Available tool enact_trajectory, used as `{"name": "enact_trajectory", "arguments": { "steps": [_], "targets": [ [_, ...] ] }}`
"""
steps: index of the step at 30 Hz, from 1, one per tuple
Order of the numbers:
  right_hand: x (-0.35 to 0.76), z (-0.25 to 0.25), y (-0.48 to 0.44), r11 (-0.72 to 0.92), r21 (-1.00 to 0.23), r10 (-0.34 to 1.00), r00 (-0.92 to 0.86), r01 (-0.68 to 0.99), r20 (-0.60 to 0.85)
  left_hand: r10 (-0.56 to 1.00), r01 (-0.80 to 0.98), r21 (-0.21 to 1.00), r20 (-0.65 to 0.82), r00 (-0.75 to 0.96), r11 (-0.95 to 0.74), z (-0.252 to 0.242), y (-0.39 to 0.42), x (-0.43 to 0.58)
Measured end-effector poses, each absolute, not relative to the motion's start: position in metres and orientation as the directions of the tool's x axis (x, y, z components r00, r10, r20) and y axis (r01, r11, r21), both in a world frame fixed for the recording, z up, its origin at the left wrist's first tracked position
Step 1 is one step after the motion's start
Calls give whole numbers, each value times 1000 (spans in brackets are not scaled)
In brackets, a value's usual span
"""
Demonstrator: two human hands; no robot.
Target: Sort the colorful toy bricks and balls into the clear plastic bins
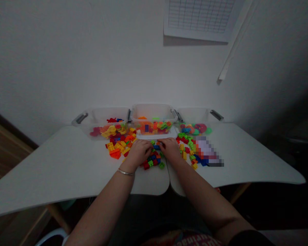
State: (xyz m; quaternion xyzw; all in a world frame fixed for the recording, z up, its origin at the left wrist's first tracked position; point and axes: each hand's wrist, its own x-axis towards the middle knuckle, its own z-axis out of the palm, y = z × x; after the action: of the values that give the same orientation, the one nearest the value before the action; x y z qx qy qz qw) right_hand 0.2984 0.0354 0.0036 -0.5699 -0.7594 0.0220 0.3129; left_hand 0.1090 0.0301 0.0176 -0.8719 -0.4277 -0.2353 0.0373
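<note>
White table (pixel 53 164) by white wall (pixel 118 61); blue toy brick (pixel 156 147) at 3 o'clock from left hand (pixel 138 153), 9 o'clock from right hand (pixel 170 149); fingers together, grip unclear.

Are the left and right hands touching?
Apart. The head view shows a narrow gap between the left hand and right hand, with blue bricks visible in it.

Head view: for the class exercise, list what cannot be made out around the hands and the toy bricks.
All in the head view:
- Bricks under the left hand and right hand: partly hidden by the hands, so any grip is unclear.
- Patch right of the hands: pixelated, hiding what lies there.
- Middle bin: contents too small and dim to tell apart.
- Shirt lettering: cut off by the bottom edge.
</note>
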Motion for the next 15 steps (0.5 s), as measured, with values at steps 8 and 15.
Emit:
{"name": "enact_trajectory", "arguments": {
  "steps": [8,15],
  "targets": [
    [296,2,38,427,-298,847,-263,854,462,733,770,125,430,526,-626,18,30,109],
    [295,-3,45,408,-381,858,-205,830,471,736,761,159,437,517,-629,19,29,109]
  ]
}}
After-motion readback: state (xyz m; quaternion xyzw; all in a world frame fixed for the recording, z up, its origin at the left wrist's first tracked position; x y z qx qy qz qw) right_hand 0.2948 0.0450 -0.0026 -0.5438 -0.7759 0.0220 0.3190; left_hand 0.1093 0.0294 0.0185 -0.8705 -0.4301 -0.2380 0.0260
